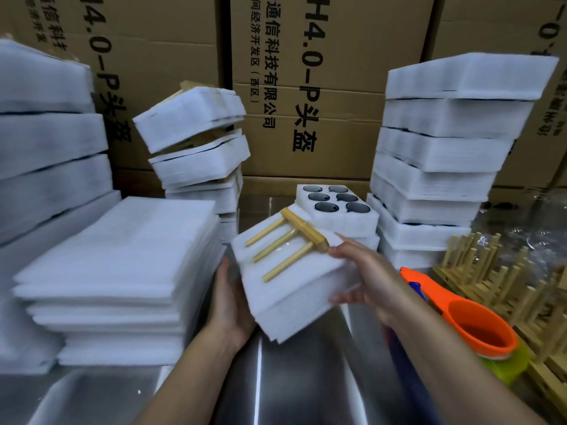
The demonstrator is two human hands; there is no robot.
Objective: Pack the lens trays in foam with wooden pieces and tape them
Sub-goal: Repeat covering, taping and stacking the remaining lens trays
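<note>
Both forearms reach in from the lower edge and meet at a white foam bundle, which is held tilted above the steel worktop in the middle of the view. The left hand cups the bundle's left side, thumb up along the edge and fingers hidden beneath. Its grip is closed on the foam. The right hand clasps the right edge, thumb on top and a finger curled round the side, so its grip also holds the bundle.

One wooden piece lies on top of the bundle. It is a bar with three pegs, and its end is just by the right thumb. Behind the bundle sits one open lens tray with six dark round lenses in two rows of three.

One pile of flat foam sheets lies to the left. Three stacks of wrapped foam blocks stand around it: far left, middle and right. Blur hides how many are in each. At the right are one orange tape dispenser and a heap of wooden racks. Cardboard boxes form the backdrop.
</note>
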